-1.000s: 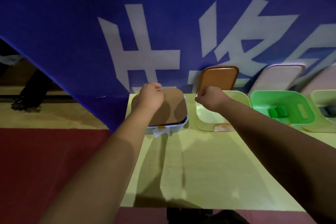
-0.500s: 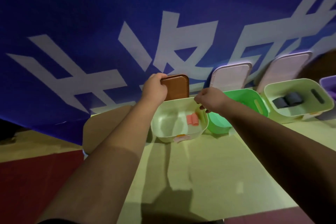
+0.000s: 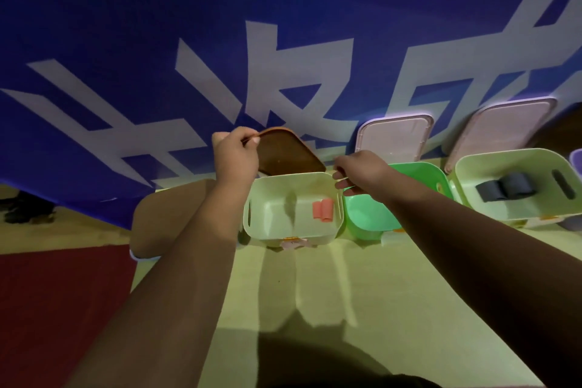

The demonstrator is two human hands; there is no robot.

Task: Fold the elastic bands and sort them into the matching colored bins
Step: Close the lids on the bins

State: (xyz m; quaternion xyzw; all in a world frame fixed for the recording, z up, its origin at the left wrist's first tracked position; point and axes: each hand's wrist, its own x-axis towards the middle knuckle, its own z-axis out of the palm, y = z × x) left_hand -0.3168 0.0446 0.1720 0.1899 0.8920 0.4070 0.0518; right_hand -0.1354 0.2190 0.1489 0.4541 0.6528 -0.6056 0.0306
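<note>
Head view: the lid (image 3: pixel 289 154), pinched at one corner by the left hand (image 3: pixel 234 151), the right hand (image 3: pixel 359 170) loosely curled and empty, could be dropped.

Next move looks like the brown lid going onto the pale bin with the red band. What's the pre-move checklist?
1. Grip on lid: ok. The left hand pinches the brown lid at its top corner.
2. Lid pose: ok. It is tilted up behind the far rim of the pale bin.
3. Second hand on lid: not ok. The right hand is off the lid, near the bin's far right corner, holding nothing visible.
4. Rim free at that corner: cannot tell. The right fingers may overlap it.
5. Contents below rim: ok. The red band lies folded on the bin floor, right side.
</note>
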